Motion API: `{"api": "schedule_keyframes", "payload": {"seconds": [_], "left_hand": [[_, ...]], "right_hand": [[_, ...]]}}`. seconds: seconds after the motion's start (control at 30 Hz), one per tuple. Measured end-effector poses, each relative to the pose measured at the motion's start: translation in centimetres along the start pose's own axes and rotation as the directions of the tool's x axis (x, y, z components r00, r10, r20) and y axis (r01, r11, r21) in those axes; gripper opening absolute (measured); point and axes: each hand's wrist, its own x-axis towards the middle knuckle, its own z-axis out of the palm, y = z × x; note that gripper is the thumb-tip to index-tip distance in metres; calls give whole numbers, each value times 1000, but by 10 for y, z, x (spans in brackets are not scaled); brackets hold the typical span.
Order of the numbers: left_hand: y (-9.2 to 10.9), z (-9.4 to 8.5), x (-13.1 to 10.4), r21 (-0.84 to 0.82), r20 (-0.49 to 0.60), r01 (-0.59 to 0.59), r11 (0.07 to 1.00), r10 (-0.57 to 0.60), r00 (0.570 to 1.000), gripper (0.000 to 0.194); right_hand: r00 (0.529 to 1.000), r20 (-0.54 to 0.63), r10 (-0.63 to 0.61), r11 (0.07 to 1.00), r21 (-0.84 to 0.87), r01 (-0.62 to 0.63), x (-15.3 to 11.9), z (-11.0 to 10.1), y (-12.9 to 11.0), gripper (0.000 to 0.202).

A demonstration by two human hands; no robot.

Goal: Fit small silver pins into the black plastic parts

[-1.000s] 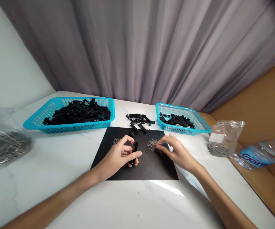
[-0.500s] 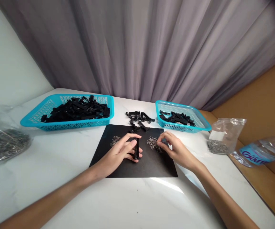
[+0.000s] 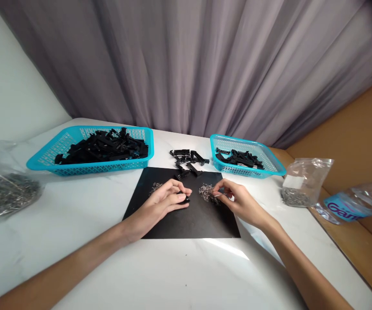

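Observation:
My left hand [image 3: 168,197] is closed around a black plastic part [image 3: 184,198] above the dark mat [image 3: 186,226]. Fingers cover most of that part, and only its end shows. My right hand [image 3: 232,194] pinches thin silver tweezers [image 3: 223,194], their tips at a pile of small metal pins [image 3: 206,191] on the mat's right side. A second pile of pins [image 3: 156,187] lies partly hidden behind my left hand. Several loose black plastic parts [image 3: 190,162] lie at the mat's far edge and on the white table beyond.
A blue basket [image 3: 102,166] heaped with black parts stands at back left, a smaller blue basket [image 3: 248,171] with fewer at back right. Bags of metal pieces lie at far left [image 3: 8,191] and right [image 3: 297,196]. A plastic bottle [image 3: 350,204] lies beyond the right bag.
My left hand has turned the black part from upright to nearly end-on and closed its fingers further around it. My right hand stays by the right pile, the tweezers slightly shifted.

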Motion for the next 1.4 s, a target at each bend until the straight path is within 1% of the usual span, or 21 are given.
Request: {"api": "schedule_keyframes", "payload": {"seconds": [0.1,0.27,0.3,0.37,0.43,0.5,0.63,0.73,0.8,0.97,1.13,1.23,1.33,1.4], "left_hand": [[-2,0,1,35,17,-2,999,1,1000,18],[-4,0,3,12,103,2,1000,-3,995,29],[-4,0,3,36,110,8,999,-12,994,30],[-1,0,2,141,102,4,990,-19,995,31],[2,0,1,238,93,-6,971,-16,996,28],[3,0,-1,264,93,-12,964,-13,996,30],[-2,-1,-1,239,68,-33,970,17,998,47],[-8,-2,0,263,32,-31,964,24,999,64],[-10,-3,-1,295,23,-29,955,23,999,71],[-10,-3,-2,361,42,-68,930,57,998,71],[-12,-1,-3,380,71,-119,917,100,992,68],[-14,-1,-2,397,92,-131,908,103,990,67],[-16,0,-1,426,106,-164,890,131,986,69],[-16,0,-1,449,111,-195,872,163,980,70]], "right_hand": [[1000,-1,11,1000,1,-11,0,-1,-2,8],[999,-32,-7,1000,8,7,-1,0,-1,10],[999,-33,-10,1000,8,10,-1,0,-1,10],[999,-35,-11,1000,3,11,0,1,0,11],[999,-45,-15,1000,-2,15,0,0,0,11],[998,-55,-27,1000,-6,27,0,0,-1,12],[998,-69,-9,1000,21,10,-1,3,-7,12],[999,-31,19,995,97,-15,-3,7,-13,13],[1000,-14,12,991,134,-10,-4,11,-17,15],[1000,6,-21,985,171,20,-8,17,-29,16],[996,-53,-74,985,152,81,-8,20,-33,18],[994,-87,-61,976,203,78,-8,23,-32,19],[988,-142,-61,958,269,98,-8,28,-32,25],[978,-191,-84,960,247,131,-9,31,-33,27]]}}
